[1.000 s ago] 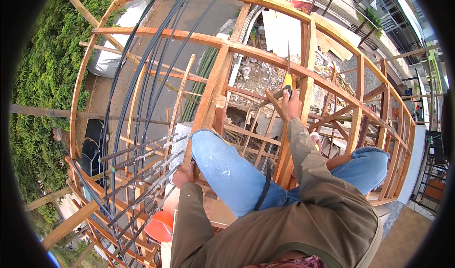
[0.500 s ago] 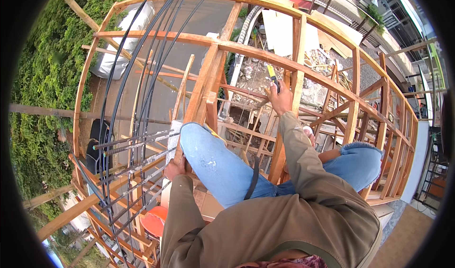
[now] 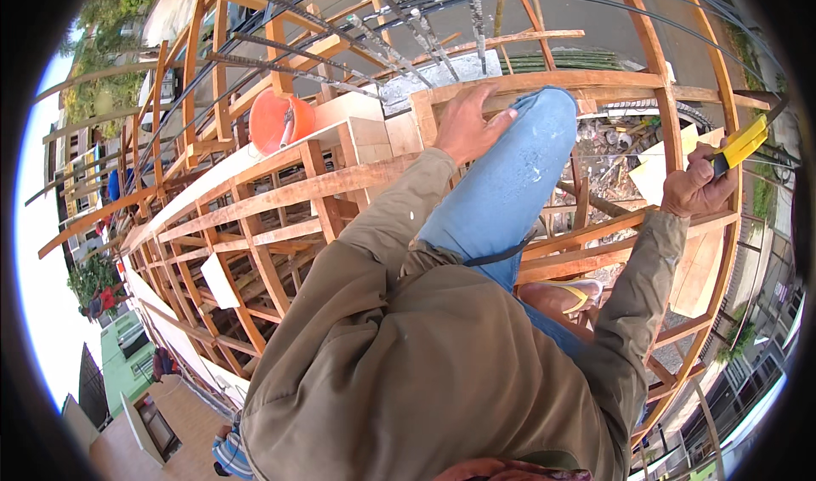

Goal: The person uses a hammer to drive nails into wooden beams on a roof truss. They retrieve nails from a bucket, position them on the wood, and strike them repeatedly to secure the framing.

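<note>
Rough wooden beams (image 3: 544,80), ribbed steel rebar (image 3: 387,9), glossy plastic bucket (image 3: 276,120).

Outdoors, bright daylight, high above ground. Orange-brown timber formwork lattice (image 3: 280,200) across centre and left of frame. Dark ribbed steel reinforcing bars (image 3: 382,22) along top. Orange plastic bucket (image 3: 276,120) upper left. Green trees (image 3: 93,99) far left; grey paved road (image 3: 595,22) upper right.
</note>
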Tool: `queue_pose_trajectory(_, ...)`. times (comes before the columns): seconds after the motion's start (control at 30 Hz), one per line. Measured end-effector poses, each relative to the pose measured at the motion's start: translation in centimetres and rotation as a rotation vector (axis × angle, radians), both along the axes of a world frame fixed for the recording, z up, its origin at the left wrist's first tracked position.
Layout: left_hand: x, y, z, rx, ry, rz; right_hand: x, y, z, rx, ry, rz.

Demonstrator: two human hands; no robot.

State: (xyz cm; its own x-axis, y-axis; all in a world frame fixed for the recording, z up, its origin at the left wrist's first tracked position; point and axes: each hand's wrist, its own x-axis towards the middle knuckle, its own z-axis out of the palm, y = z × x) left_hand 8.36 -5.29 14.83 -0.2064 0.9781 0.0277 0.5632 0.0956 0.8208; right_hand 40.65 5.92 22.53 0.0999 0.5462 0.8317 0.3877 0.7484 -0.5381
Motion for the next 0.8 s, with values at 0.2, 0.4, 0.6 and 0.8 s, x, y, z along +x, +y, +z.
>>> queue_pose_trajectory(0.2, 3.8, -5.9, 9.1, 0.129, -0.540, -0.189, -1.5, 0.3, 7.1, 0.241, -0.855, 0.489)
queue_pose_trajectory(0.4, 3.1, -11.9, 11.8, 0.050, -1.281, 0.327, -11.0, -5.3, 4.1, 0.239, -0.944, 0.949)
queue_pose_trajectory(0.6, -5.7, -16.6, 8.5, 0.097, -1.018, 0.692, -16.1, -8.1, 3.6, 0.116, -0.989, 0.873)
queue_pose_trajectory(0.8, -16.4, -28.1, 3.7, 0.070, -0.545, 1.115, -10.7, -1.4, 2.2, -0.044, -1.054, 0.647)
